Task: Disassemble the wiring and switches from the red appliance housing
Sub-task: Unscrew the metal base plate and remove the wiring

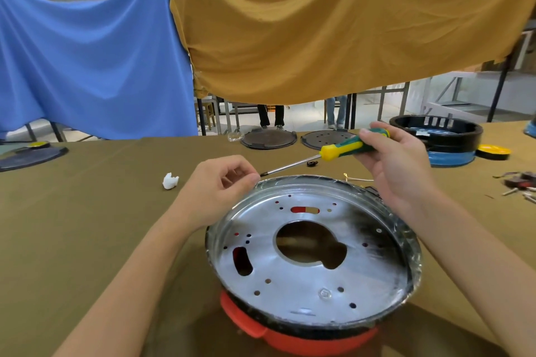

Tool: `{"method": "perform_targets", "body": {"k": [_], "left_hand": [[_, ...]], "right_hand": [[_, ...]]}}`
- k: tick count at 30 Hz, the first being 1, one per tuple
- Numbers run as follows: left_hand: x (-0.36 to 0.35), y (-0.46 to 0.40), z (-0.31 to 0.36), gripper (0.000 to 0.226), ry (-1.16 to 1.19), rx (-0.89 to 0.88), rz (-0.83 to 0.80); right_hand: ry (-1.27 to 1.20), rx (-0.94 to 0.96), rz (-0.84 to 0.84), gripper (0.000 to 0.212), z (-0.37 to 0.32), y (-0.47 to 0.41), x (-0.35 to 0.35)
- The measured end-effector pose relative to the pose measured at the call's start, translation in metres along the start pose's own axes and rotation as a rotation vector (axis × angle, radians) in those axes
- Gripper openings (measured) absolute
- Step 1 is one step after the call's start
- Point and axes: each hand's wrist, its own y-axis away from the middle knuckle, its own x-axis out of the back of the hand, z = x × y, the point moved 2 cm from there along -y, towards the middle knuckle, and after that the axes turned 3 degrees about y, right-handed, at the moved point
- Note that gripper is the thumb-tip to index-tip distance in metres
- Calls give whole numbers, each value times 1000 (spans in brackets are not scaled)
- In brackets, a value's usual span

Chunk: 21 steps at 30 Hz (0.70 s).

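Your right hand [397,159] grips the screwdriver [324,153], shaft slanting lower-left toward your left hand [220,185], which pinches its tip just above the red appliance housing [290,336] at lower centre.

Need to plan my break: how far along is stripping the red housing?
Looks partway. Done: loose small parts lie on the cloth to the right. In hand: the right hand grips the screwdriver, its tip by the left hand at the metal plate's far rim. Left: the plate sits in the red housing; wiring underneath can't be seen.
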Motion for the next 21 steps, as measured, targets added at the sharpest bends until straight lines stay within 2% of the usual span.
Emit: {"method": "perform_targets", "body": {"k": [5,7,12,16,18,21], "left_hand": [[22,1,-10,10,249,85,132],[22,2,-9,7,352,104,146],[10,4,-3,15,495,136,69],[9,5,0,13,504,126,37],[9,5,3,13,498,120,21],[7,4,9,10,412,85,-32]], "right_hand": [[-56,94,112,23,-16,-4,14],[-94,48,127,29,-18,-4,21],[86,-127,83,29,-9,3,21],[-210,-282,-87,18,-14,10,15],[-322,-352,-239,32,-18,16,13],[-339,-371,-437,51,-21,20,12]]}}
